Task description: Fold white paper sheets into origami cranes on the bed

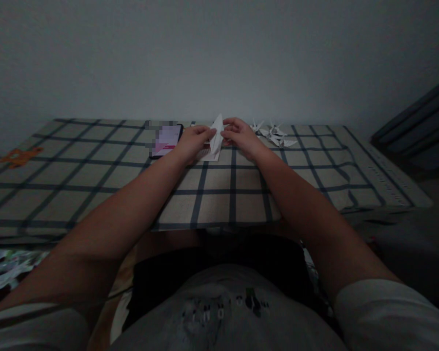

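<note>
A folded white paper [216,135], narrow and pointed like a long diamond, stands upright between my hands above the table. My left hand [194,141] pinches its left side between thumb and fingers. From the right, my right hand [240,135] has its thumb and fingertips closed at the paper's other edge. Under the left hand lie flat paper sheets [212,157], mostly covered. Several finished paper cranes [274,132] sit in a cluster just right of my right hand.
A phone [167,139] with a lit screen lies left of my left hand. An orange object [21,157] rests at the far left of the checked tablecloth [214,197]. A grey wall [219,58] rises behind the table.
</note>
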The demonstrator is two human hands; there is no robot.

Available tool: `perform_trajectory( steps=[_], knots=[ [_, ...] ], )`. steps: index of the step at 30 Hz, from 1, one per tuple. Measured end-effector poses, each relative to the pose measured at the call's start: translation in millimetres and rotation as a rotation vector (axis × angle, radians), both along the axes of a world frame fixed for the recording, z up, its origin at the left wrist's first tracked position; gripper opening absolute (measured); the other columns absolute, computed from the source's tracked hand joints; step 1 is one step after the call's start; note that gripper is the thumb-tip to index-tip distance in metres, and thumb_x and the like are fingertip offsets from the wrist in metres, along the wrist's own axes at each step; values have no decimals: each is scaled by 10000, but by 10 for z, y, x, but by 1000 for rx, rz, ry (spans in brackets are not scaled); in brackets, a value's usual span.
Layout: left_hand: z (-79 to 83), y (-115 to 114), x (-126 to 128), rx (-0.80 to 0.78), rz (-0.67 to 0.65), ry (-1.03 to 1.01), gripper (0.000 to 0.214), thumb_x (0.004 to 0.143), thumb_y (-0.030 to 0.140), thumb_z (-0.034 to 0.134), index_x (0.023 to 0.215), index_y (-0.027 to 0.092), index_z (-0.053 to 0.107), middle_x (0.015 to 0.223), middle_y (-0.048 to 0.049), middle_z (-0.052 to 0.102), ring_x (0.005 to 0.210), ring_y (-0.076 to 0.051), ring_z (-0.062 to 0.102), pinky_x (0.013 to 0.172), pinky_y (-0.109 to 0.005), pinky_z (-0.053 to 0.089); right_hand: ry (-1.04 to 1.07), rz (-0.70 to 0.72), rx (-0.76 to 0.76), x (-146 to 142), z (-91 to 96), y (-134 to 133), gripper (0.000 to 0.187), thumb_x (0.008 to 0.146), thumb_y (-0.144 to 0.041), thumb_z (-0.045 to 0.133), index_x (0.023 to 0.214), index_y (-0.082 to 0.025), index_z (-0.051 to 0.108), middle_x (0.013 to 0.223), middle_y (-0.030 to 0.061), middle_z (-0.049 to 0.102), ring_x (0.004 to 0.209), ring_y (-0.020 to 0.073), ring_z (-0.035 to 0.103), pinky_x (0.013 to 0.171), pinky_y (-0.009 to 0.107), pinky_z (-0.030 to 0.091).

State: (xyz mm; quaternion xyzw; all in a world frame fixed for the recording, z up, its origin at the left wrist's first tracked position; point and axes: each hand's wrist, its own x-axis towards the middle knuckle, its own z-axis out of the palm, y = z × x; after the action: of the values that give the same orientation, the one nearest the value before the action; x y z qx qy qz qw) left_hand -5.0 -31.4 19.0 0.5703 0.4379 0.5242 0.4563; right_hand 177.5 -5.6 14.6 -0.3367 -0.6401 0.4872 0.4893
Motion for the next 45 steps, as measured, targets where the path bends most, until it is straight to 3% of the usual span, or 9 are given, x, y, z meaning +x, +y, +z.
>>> perform_trajectory(
  steps=[6,10,14,19,26,32,38,45],
  knots=[
    [-33,46,-5,50,70,77,230,752,375,789,801,161,719,750,-23,690,706,-158,653,763,-303,570,-39,-65,-2,-13,13,-26,193,874,-303,746,875,-217,573,784,-37,611,693,97,595,682,229,552],
    [-15,12,5,10,19,42,278,704,380,841,835,160,732,746,-20,691,676,-154,649,751,-310,573,-58,-104,29,-2,24,-26,204,877,-267,742,834,-214,550,746,-44,591,659,91,575,661,226,525],
    [-13,17,-11,-15,-23,3,225,728,333,825,832,154,738,764,-37,712,644,-136,648,717,-290,571,-24,-44,-2,-3,12,-34,265,854,-310,776,920,-236,530,761,-54,612,655,94,595,649,231,538],
    [-42,48,-24,-22,4,63,178,733,324,800,738,167,718,634,-13,639,537,-123,569,614,-275,526,-32,-3,24,-5,-5,-29,396,812,-323,814,1057,-276,507,697,-101,554,638,99,593,668,251,559],
    [1,-9,12,-144,-150,-84,237,745,350,833,804,158,706,745,-53,719,632,-156,663,672,-298,562,-12,-37,61,18,-1,-23,417,829,-275,780,1119,-285,480,682,-113,571,638,99,607,645,226,536],
    [51,-31,6,-159,-130,-119,140,840,241,748,774,138,679,668,-29,680,545,-103,606,569,-215,504,19,54,51,-10,-23,-22,503,807,-254,792,1187,-292,464,714,-107,571,668,95,626,644,208,530],
    [67,-55,45,-200,-135,-197,128,862,234,760,829,134,688,795,-40,727,689,-115,670,692,-239,585,26,-21,48,-7,43,-63,473,803,-171,756,1161,-285,469,664,-118,531,625,91,575,618,201,512],
    [104,-25,18,-223,-79,-224,107,871,196,717,794,134,675,716,-16,676,621,-96,623,640,-215,560,52,0,61,-19,12,-55,503,791,-203,777,1161,-289,447,735,-104,586,663,89,596,642,205,522]
  ],
)
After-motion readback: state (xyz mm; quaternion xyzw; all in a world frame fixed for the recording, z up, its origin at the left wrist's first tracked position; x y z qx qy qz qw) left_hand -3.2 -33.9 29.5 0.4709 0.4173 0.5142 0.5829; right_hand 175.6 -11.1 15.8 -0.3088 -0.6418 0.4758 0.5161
